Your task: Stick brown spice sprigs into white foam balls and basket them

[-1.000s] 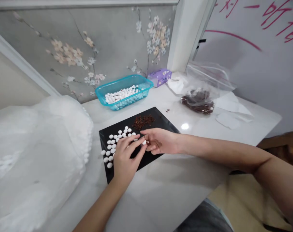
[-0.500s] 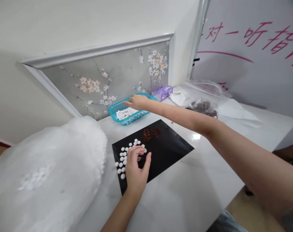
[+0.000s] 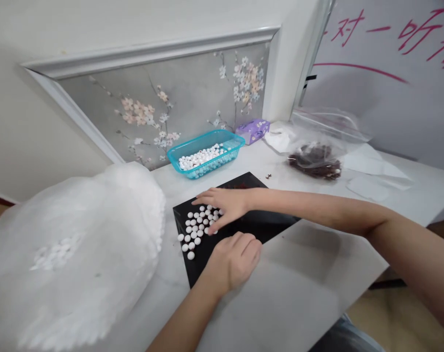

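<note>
My right hand (image 3: 227, 203) reaches in from the right with its fingers spread, over a group of small round white pieces (image 3: 194, 229). These lie on the left part of a black square board (image 3: 200, 266). Closer to me, my left hand (image 3: 234, 261) is curled into a fist above the board's front edge, and whatever it may hold is hidden. Just past my right hand a bit of the reddish-brown pile (image 3: 240, 186) shows on the board, the remainder covered by hand and forearm.
Behind the board stands a turquoise plastic basket (image 3: 217, 167) with many white pieces. A large white bag (image 3: 108, 244) with more pieces fills the left. To the right are a purple tissue pack (image 3: 253, 131) and a clear zip bag (image 3: 315, 159) of dark brown bits.
My right hand has come from over the basket down to the white pieces on the board. My left hand has drawn back to the right and curled closed. The view has shifted slightly.
</note>
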Action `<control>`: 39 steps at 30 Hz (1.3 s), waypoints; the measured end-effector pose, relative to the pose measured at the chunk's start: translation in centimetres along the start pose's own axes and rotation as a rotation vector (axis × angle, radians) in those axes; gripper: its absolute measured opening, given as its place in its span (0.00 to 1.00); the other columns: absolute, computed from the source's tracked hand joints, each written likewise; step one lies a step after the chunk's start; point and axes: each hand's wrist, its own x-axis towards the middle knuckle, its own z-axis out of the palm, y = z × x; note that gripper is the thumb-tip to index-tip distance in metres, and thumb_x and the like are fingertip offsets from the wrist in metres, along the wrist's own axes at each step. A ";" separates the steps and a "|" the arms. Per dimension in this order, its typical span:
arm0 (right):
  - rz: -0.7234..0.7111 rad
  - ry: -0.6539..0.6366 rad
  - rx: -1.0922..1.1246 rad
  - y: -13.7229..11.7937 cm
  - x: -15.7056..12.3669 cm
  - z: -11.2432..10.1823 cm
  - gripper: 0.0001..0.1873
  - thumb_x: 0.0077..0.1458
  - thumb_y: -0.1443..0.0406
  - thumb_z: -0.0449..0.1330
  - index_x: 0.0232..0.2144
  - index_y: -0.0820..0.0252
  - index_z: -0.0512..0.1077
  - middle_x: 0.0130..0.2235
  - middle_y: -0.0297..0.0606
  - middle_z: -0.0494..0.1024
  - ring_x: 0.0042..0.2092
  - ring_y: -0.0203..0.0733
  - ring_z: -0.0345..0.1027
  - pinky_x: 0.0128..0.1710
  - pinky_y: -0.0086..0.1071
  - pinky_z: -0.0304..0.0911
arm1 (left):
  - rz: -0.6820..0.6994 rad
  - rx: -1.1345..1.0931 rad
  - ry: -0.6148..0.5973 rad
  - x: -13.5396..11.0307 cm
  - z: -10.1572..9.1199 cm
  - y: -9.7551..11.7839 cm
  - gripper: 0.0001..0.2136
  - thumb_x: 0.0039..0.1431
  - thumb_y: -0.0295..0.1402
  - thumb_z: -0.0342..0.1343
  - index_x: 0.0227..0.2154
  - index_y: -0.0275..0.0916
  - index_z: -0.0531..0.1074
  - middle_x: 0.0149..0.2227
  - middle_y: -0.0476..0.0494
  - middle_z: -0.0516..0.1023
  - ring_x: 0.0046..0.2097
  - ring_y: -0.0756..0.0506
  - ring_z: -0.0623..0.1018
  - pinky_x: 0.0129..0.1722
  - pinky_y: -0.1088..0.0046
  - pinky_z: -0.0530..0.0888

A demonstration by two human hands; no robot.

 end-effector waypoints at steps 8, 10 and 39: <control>-0.114 0.063 -0.077 -0.8 1.2 2.9 0.31 0.54 0.49 0.53 0.53 0.65 0.63 0.50 0.51 0.67 0.49 0.50 0.61 0.50 0.41 0.56 | -0.016 0.015 -0.018 -0.2 0.1 -0.1 0.08 0.59 0.25 0.45 0.28 0.36 0.68 0.27 0.47 0.71 0.29 0.51 0.70 0.27 0.77 0.66; -0.143 0.082 -0.078 -0.7 1.6 3.0 0.24 0.57 0.54 0.52 0.49 0.66 0.65 0.44 0.48 0.70 0.45 0.46 0.63 0.47 0.37 0.58 | -0.009 0.028 -0.021 -0.1 0.1 0.0 0.08 0.58 0.25 0.45 0.27 0.36 0.68 0.27 0.48 0.71 0.28 0.52 0.70 0.25 0.77 0.65; 0.349 0.110 0.685 1.0 3.3 1.0 0.14 0.62 0.60 0.46 0.37 0.65 0.66 0.24 0.28 0.61 0.21 0.27 0.50 0.17 0.21 0.49 | 0.004 0.064 -0.063 -0.1 0.1 0.1 0.10 0.59 0.25 0.43 0.27 0.36 0.67 0.25 0.48 0.69 0.26 0.52 0.68 0.24 0.77 0.63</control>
